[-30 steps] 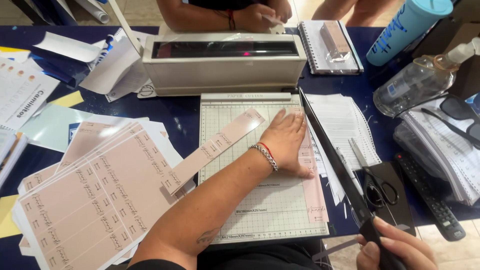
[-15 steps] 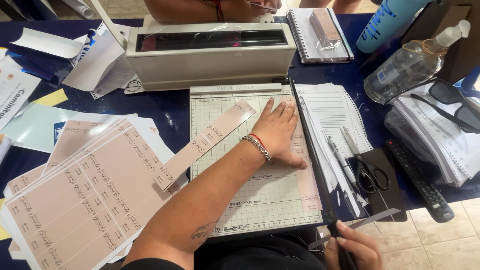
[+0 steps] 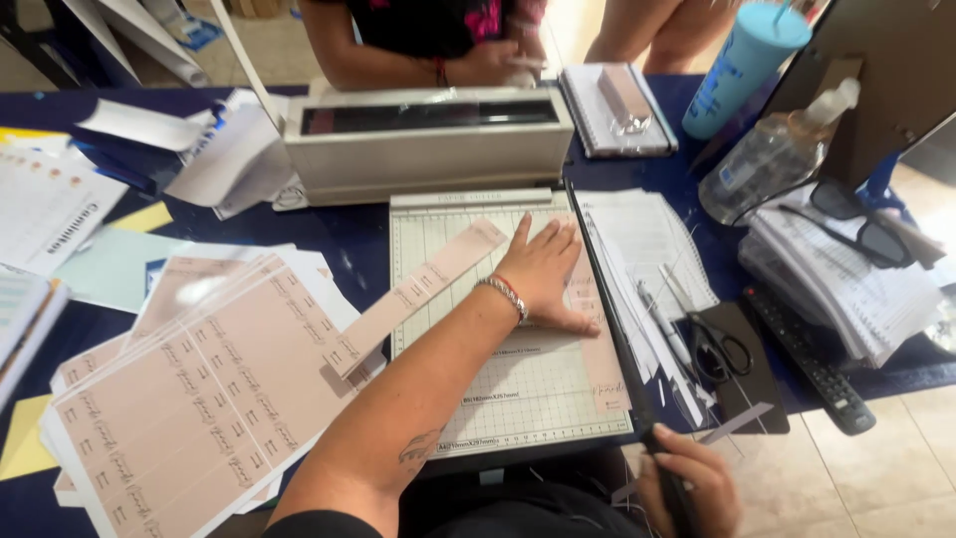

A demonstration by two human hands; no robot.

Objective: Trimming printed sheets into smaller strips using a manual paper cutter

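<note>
My left hand (image 3: 546, 271), with a bracelet at the wrist, lies flat with fingers spread on a pink printed sheet (image 3: 600, 364) at the right side of a gridded paper cutter (image 3: 518, 399). The cutter's black blade arm (image 3: 607, 319) lies down along the right edge of the base. At the bottom of the view, my right hand (image 3: 692, 488) is closed around the arm's handle. A cut pink strip (image 3: 418, 294) rests slanted across the cutter's left part, off to the left of my left hand.
A fanned stack of pink printed sheets (image 3: 199, 389) lies at left. A white binding machine (image 3: 428, 134) stands behind the cutter, with another person (image 3: 428, 40) beyond it. At right are scissors (image 3: 722, 344), a remote (image 3: 807, 359), glasses (image 3: 856, 224), a clear bottle (image 3: 767, 159) and a blue tumbler (image 3: 742, 70).
The blade arm has swung down from raised to flat along the cutter's edge, with my right hand following the handle. My left hand has stayed pressed on the sheet.
</note>
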